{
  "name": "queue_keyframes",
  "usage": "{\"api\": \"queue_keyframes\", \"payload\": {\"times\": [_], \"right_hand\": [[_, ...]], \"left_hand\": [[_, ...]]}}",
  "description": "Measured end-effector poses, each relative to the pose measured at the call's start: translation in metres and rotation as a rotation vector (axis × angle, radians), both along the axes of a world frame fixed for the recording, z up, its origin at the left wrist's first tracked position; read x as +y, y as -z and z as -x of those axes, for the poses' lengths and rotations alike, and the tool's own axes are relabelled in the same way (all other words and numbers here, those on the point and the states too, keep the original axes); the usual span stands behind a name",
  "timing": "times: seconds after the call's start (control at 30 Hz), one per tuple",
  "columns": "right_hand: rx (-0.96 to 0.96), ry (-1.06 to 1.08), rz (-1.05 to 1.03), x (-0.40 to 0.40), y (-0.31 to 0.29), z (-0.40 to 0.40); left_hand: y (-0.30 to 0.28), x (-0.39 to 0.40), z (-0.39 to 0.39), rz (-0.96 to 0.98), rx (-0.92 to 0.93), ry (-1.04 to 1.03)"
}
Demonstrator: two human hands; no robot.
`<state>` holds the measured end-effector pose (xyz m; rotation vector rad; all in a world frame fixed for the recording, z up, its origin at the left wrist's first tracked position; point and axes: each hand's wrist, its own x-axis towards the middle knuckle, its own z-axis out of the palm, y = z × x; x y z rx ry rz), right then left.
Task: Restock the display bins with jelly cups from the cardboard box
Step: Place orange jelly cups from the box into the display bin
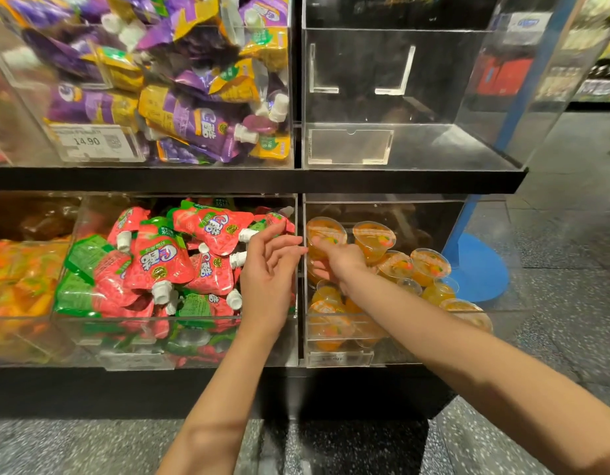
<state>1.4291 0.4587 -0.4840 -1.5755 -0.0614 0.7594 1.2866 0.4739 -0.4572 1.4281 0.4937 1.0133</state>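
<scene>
Several orange jelly cups (430,265) lie in the clear lower right display bin (485,255). My right hand (341,262) reaches into that bin at its left side and grips one orange jelly cup (325,233) against the bin's left wall. My left hand (272,269) hovers just left of the divider, over the neighbouring bin, fingers apart and holding nothing. The cardboard box is not in view.
Red and green strawberry jelly pouches (159,265) fill the lower middle bin. Purple and yellow pouches (180,108) fill the upper left bin with a 14.90 price tag (91,142). The upper right bin (399,97) holds nothing. A blue stand base (478,269) sits on the speckled floor at right.
</scene>
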Motion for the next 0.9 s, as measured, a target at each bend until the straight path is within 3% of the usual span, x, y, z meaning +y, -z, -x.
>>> {"api": "queue_keyframes", "payload": {"times": [0.17, 0.43, 0.57, 0.73, 0.9], "right_hand": [[0.225, -0.011, 0.006, -0.003, -0.006, -0.013], [0.052, -0.487, 0.291, -0.008, 0.004, -0.027], [0.068, -0.656, 0.235, -0.023, 0.008, -0.037], [-0.403, -0.491, 0.528, -0.010, 0.019, -0.032], [-0.611, -0.371, 0.616, -0.001, 0.029, -0.029]], "left_hand": [[0.002, 0.001, -0.001, -0.016, 0.010, -0.003], [0.002, 0.002, -0.001, -0.012, -0.002, 0.012], [0.002, 0.001, -0.001, -0.008, -0.015, 0.026], [0.002, 0.003, -0.001, -0.033, -0.017, 0.035], [0.003, 0.004, -0.002, -0.042, -0.022, 0.027]]}}
